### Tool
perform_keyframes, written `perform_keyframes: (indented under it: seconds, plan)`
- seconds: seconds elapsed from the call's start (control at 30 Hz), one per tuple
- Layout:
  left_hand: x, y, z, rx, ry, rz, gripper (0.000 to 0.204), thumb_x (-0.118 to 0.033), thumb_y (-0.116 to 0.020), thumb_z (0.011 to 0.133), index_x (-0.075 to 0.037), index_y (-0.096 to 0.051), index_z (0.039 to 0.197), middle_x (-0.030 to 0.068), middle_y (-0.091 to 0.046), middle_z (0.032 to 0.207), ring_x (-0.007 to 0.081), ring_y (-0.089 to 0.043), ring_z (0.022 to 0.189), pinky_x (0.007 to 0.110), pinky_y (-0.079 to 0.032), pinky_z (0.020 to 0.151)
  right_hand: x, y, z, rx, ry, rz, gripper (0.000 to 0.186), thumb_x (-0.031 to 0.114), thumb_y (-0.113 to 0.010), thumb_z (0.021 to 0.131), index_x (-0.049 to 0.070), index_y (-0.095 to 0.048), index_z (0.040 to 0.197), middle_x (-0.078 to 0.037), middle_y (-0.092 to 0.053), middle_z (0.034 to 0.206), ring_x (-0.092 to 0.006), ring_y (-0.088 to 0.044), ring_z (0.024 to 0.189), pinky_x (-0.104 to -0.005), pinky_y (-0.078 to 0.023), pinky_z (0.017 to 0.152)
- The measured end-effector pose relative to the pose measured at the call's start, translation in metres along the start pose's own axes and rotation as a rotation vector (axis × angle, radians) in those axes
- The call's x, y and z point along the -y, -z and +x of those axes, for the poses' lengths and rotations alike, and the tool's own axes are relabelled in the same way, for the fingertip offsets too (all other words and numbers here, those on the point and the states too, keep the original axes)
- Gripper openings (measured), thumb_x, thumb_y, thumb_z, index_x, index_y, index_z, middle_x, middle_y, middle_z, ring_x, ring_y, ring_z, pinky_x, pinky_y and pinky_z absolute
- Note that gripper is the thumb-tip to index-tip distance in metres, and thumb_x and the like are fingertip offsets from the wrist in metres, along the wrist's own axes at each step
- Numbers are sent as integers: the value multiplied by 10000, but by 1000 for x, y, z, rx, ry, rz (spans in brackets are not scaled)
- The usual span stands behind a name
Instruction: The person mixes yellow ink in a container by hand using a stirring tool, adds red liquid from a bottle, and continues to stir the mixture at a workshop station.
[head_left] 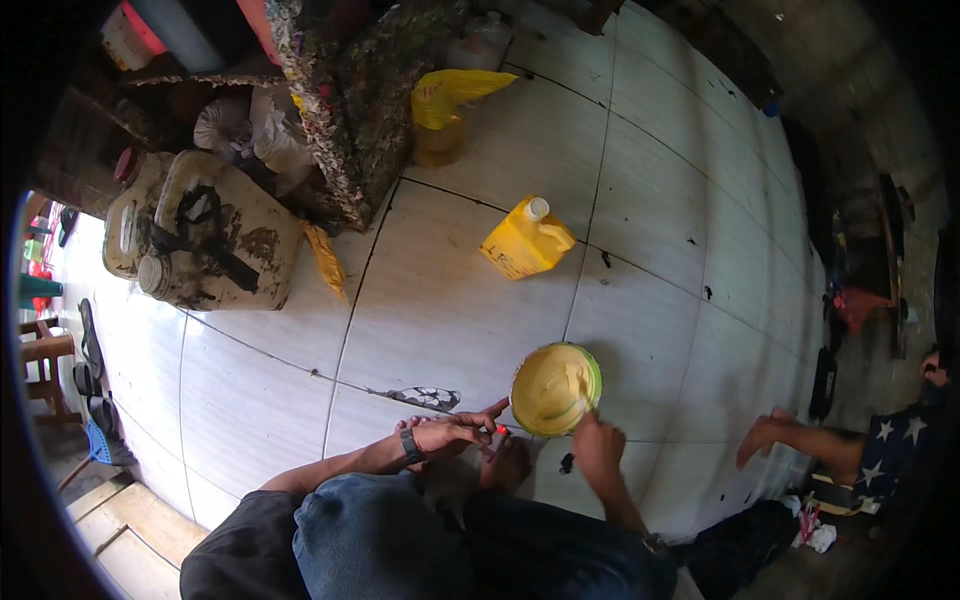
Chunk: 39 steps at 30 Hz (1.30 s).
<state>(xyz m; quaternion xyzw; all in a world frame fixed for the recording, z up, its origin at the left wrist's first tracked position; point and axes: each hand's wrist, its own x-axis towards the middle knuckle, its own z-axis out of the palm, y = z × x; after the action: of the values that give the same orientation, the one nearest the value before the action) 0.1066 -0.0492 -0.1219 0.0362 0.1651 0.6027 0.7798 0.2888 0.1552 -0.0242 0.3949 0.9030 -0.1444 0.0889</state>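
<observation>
Bucket rim [597,374] perhaps touches left hand [450,434]; tiled floor [440,310] spreads ahead.

The floor [440,310] was pale tile with dark joints, broken in one spot [428,398] toward its near edge. Just right of that stood a tub [597,373] of yellow paste [548,390]; farther out, a yellow jug [524,242]. Grimy jerrycans [228,238] stood toward the left edge, where sandals [91,342] lay. Dark scraps [606,259] dotted the tiles.
</observation>
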Motion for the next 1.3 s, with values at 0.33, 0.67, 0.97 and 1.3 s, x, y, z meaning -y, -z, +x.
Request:
perform_keyframes:
  seconds: [0.33, 0.67, 0.97, 1.3]
  plan:
    - [-15, -13, -2, -36, 48, 72, 110, -80, -608, 899, -44, -605, 1003, 69, -246, 1556, 199, -609, 1008, 341, -485, 926, 9, -2, -19, 156, 104, -49, 178, 176, -540, 919, 31, -598, 833, -216, -610, 606, -425, -632, 606, -509, -502, 583]
    - [-28, -16, 3, -140, -46, 204, 71, -38, -630, 888, -44, -623, 959, 151, -201, 1588, 190, -649, 993, 339, -484, 970, 9, 9, -21, -87, 54, -51, 139, 178, -571, 907, 46, -613, 891, -164, -623, 613, -370, -635, 574, -476, -495, 538]
    - [-63, -38, 25, -278, -248, 1047, 156, -115, -677, 898, -12, -656, 1013, 93, -734, 908, 199, -711, 837, 325, -545, 814, 10, 14, -36, -276, 105, 72, 117, 169, -580, 920, 65, -610, 875, -127, -615, 678, -343, -616, 618, -448, -481, 561]
    - [-65, -53, 54, -384, -783, 1986, 298, -54, -709, 737, -94, -695, 1032, 76, -689, 864, 252, -641, 805, 376, -491, 748, 17, 25, -54, -242, 116, 62, 139, 165, -593, 912, 28, -618, 909, -136, -624, 775, -344, -610, 692, -439, -483, 621]
